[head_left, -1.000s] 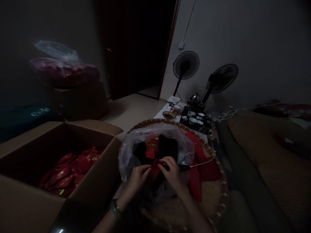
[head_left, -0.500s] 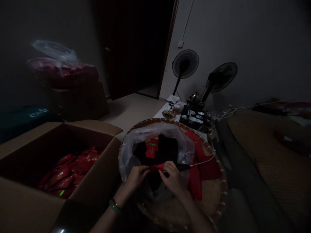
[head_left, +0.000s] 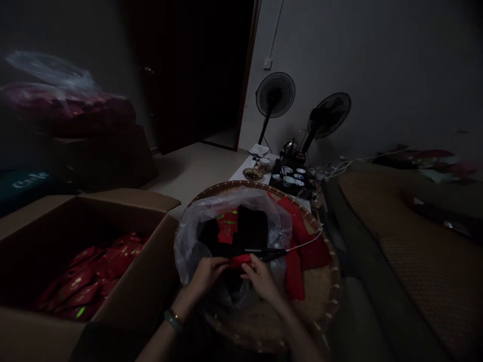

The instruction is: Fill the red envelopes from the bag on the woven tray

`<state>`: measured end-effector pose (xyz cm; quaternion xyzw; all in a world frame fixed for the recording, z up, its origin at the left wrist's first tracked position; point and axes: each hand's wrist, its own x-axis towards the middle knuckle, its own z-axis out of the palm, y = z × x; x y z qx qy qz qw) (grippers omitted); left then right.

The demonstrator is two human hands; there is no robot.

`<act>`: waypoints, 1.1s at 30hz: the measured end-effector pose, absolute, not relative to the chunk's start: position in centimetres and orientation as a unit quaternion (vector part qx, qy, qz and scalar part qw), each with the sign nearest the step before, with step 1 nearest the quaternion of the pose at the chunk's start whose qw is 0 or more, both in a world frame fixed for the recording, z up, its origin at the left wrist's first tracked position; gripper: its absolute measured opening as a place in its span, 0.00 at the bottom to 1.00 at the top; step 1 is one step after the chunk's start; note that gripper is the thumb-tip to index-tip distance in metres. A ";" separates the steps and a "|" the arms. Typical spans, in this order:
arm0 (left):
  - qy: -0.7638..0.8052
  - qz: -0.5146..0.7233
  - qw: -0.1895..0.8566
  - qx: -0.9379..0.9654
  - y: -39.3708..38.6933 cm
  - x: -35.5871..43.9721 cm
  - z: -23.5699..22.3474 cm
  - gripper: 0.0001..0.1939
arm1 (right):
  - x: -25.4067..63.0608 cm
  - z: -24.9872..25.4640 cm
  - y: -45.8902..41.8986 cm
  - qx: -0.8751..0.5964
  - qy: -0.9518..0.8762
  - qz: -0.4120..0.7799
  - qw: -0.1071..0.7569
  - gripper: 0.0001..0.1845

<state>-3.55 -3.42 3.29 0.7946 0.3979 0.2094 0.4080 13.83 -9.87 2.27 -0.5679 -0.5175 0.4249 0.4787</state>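
My left hand [head_left: 207, 274] pinches the left end of a small red packet [head_left: 240, 260]. My right hand [head_left: 262, 281] has its thumb and fingers at the packet's right end. Just beyond my right fingers lies a black two-armed tool [head_left: 266, 250], like a hair straightener, its arms apart and a white cord running from its right end. Beneath both hands a clear plastic bag [head_left: 184, 241] stands open, with dark loose contents [head_left: 253, 226]. Several finished-looking red packets [head_left: 227, 229] lie on that dark stuff. Flat red pouches [head_left: 296, 274] rest right of the bag.
A round woven bamboo tray [head_left: 334, 281] carries the bag and pouches. At left stands an open cardboard box [head_left: 130, 281] holding many red packets [head_left: 85, 281]. Beyond the tray are tea cups [head_left: 289, 181] and two fans [head_left: 276, 94]. A woven mat [head_left: 407, 241] lies at right.
The black tool's arms have come apart, and my right hand has moved off it onto the red packet's end. The whole view has shifted slightly, moving things left.
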 end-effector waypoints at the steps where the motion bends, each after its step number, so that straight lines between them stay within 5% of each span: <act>1: 0.395 0.204 0.409 0.797 -3.4 -3.5 3.3 0.14 | 14.0 2.2 -9.9 -0.567 -0.528 0.417 0.476 0.12; 9: 0.424 0.362 0.298 0.774 -4.1 -2.8 4.2 0.20 | 13.5 4.0 -9.0 -0.602 -0.719 0.216 0.271 0.12; 18: 0.478 0.269 0.324 0.771 -3.1 -2.5 5.4 0.11 | 10.8 5.0 -7.7 -0.571 -0.806 0.130 0.087 0.15; 33: 0.518 0.134 0.220 0.816 -2.1 -3.1 7.2 0.14 | 12.1 4.8 -6.5 -0.485 -0.858 0.064 0.155 0.12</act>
